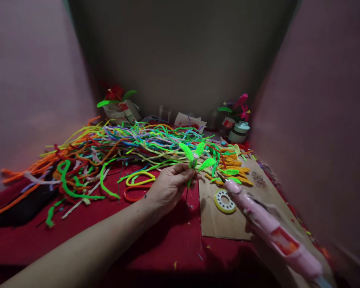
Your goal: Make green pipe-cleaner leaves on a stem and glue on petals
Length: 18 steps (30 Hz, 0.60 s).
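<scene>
L hand (175, 182) pinches green leafy stem (195, 158) upright; R hand (265, 232) grips pink glue gun (267, 224), nozzle angled up-left.

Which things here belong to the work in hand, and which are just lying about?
In use:
- bright green fuzzy leaf sprig, in the left hand
- pink glue gun, in the right hand
- multicoloured heap of fuzzy stems, probably its supply

Lying about, it seems:
- white-and-yellow ring on the wooden board
- red and yellow handle loops
- pale green lidded jar
</scene>
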Available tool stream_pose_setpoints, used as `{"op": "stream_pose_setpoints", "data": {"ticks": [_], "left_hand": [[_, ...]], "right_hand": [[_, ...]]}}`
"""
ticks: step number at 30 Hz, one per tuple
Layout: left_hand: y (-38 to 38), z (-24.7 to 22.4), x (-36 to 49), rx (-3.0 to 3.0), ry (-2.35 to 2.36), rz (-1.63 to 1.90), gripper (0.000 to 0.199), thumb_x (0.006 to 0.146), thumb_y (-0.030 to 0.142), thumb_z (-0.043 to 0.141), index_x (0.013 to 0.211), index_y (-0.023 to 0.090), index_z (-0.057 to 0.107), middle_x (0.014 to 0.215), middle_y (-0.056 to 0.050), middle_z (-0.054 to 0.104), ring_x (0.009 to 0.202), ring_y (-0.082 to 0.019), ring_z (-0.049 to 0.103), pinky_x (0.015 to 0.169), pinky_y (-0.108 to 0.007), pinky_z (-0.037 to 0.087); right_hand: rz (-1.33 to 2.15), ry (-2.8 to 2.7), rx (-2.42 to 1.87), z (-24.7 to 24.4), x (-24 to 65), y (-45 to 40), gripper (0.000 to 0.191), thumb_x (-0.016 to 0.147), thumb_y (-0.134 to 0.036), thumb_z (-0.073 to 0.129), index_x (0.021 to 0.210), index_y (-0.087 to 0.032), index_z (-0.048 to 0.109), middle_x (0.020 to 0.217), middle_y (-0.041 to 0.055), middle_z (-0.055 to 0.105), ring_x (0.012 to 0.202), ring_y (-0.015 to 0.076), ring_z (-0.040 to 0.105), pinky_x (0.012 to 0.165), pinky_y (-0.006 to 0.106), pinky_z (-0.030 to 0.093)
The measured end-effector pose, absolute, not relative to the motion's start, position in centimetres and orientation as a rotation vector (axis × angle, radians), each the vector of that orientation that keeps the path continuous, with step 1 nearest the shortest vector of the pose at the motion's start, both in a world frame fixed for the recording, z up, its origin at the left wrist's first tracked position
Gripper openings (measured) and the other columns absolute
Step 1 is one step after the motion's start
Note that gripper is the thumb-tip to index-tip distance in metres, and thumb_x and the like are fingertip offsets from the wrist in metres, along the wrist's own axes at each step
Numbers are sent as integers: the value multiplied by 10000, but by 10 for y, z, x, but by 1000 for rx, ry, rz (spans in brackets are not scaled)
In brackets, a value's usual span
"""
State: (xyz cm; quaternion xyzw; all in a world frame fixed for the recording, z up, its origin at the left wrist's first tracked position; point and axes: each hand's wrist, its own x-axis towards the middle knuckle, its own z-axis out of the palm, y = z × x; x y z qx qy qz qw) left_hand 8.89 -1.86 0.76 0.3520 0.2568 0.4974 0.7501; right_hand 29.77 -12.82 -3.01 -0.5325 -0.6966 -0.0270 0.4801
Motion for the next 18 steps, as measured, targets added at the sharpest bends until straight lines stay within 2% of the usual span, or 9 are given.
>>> {"op": "stream_pose_setpoints", "data": {"ticks": [3,8,14,18], "left_hand": [[-19,7,88,794,582,1075,191,577,185,796,682,106,658,643,-38,658,566,-101,582,542,-197,427],[-19,6,89,831,551,1064,149,604,183,776,670,108,665,650,-31,659,546,-86,562,550,-199,412],[-19,6,89,876,534,1081,107,621,173,762,650,114,678,623,-18,644,547,-81,539,540,-201,382],[-19,4,89,908,530,1062,97,648,188,743,655,117,678,649,-32,654,545,-88,535,544,-218,382]], "right_hand": [[24,-1693,-1247,-27,283,-131,381,783,-276,567,1147,-384,593,869,33,663,705,261,651,556,356,545],[109,-1681,-1224,-22,273,-128,318,778,-199,561,1061,-329,625,825,38,644,709,239,653,567,328,554],[136,-1666,-1200,-24,270,-126,332,773,-198,544,1080,-316,588,881,55,643,753,269,654,577,375,564],[92,-1675,-1208,-31,273,-124,308,787,-216,535,1069,-325,589,847,37,640,742,255,655,566,358,560]]}}
